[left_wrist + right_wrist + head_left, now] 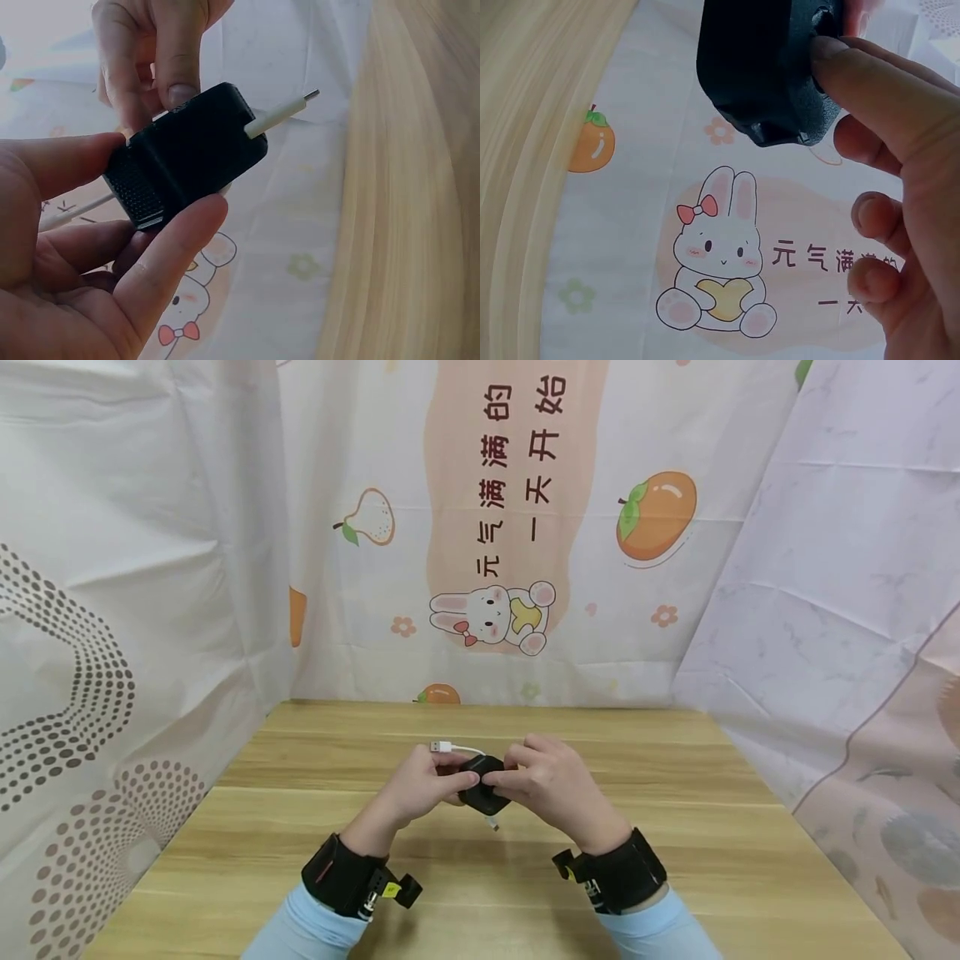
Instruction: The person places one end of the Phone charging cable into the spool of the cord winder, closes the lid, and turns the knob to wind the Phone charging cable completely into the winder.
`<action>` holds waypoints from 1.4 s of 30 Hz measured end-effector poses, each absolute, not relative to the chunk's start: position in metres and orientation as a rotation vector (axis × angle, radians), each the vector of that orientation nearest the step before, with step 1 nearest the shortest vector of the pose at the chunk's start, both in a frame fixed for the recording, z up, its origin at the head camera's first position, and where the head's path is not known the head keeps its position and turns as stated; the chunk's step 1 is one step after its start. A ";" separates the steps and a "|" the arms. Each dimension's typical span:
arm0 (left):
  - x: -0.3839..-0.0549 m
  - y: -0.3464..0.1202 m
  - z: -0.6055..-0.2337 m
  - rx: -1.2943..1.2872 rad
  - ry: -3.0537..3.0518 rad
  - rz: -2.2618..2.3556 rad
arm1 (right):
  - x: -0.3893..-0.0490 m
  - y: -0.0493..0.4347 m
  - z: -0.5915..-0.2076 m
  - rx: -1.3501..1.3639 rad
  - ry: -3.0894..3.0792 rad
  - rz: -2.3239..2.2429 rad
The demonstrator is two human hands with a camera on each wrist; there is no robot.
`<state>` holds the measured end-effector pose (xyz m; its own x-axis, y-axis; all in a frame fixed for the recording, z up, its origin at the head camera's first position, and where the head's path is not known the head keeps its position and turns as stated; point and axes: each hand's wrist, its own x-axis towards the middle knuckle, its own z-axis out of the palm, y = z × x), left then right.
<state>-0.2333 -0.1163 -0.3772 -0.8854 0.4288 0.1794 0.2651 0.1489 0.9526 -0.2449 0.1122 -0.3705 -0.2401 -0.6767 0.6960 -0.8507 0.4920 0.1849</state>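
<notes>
Over the table, both hands hold a black cable winder (491,802) with angled corners. My left hand (422,785) grips its left side between thumb and fingers. At the right side, my right hand (551,783) pinches it, with a fingertip at a round recess in the edge in the right wrist view. A white USB cable comes out of the winder. Its USB-A plug (441,747) sticks out above the left fingers. A slim white connector (281,118) with a metal tip points out of a notch on the opposite side.
A wood-grain table (480,893) lies under the hands. Printed cloth (360,610) hangs at the back, with more cloth along both sides. Each wrist wears a black strap (628,870) with a small camera.
</notes>
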 end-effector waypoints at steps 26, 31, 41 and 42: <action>-0.204 -0.088 -0.351 0.720 2.557 2.079 | -0.235 0.089 -0.378 0.891 -1.932 0.357; -0.202 -0.086 -0.351 0.738 2.588 2.087 | -0.235 0.087 -0.378 0.859 -1.930 0.388; -0.213 -0.095 -0.360 0.727 2.269 2.063 | -0.238 0.092 -0.375 0.888 -1.869 0.426; -0.214 -0.096 -0.360 0.731 2.263 2.054 | -0.238 0.092 -0.375 0.893 -1.868 0.427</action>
<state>-0.2136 -0.0961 -0.3603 -0.8918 0.3347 0.3044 0.3352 0.0371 0.9414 -0.2382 0.0920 -0.3753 -0.2464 -0.3935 0.8857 -0.7392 0.6673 0.0908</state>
